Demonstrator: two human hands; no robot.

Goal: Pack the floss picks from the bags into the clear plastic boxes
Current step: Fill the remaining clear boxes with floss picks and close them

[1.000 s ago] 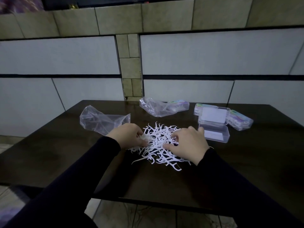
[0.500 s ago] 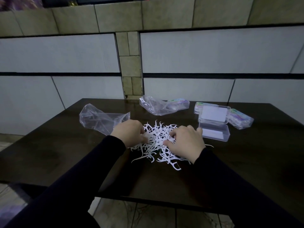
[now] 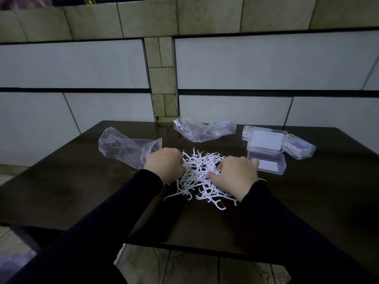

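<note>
While both hands rest in a loose pile of white floss picks (image 3: 200, 173) near the middle of the dark table (image 3: 307, 201), the left hand (image 3: 164, 165) has its fingers curled down into the pile's left edge and the right hand (image 3: 235, 175) has its fingers bent into the right side, though whether either actually pinches a pick cannot be told. An empty clear bag (image 3: 125, 148) lies just left of the left hand and a second crumpled bag (image 3: 192, 130) lies behind the pile. The open clear box (image 3: 266, 154), lid up, sits just right of the right hand, with closed filled boxes (image 3: 299, 148) behind it.
</note>
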